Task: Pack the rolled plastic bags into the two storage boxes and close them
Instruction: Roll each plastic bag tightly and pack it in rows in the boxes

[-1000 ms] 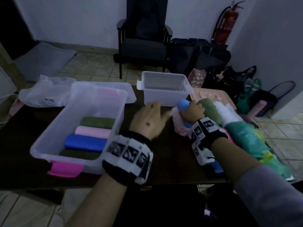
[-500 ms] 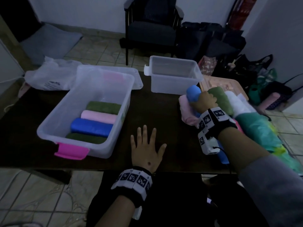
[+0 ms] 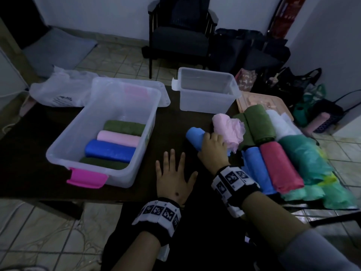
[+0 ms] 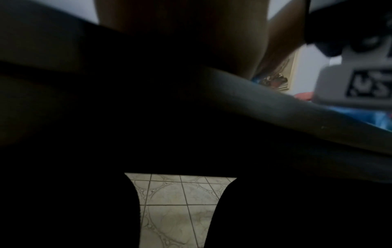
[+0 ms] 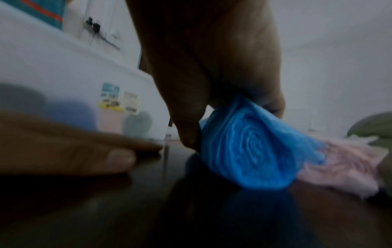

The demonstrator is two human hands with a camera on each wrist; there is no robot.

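Packing is partly done: the large storage box [image 3: 101,133] near the table's [image 3: 29,153] left front edge holds four rolls, the small box [image 3: 205,92] at the back edge looks unfilled, both unlidded, while many rolls [image 3: 277,153] wait along the right edge, the right hand [image 3: 213,147] gripping a blue roll [image 3: 195,137] and the left hand [image 3: 173,177] spread flat.

blue roll [image 3: 195,138], pink latch [image 3: 87,178], checkered wristbands [image 3: 233,179]
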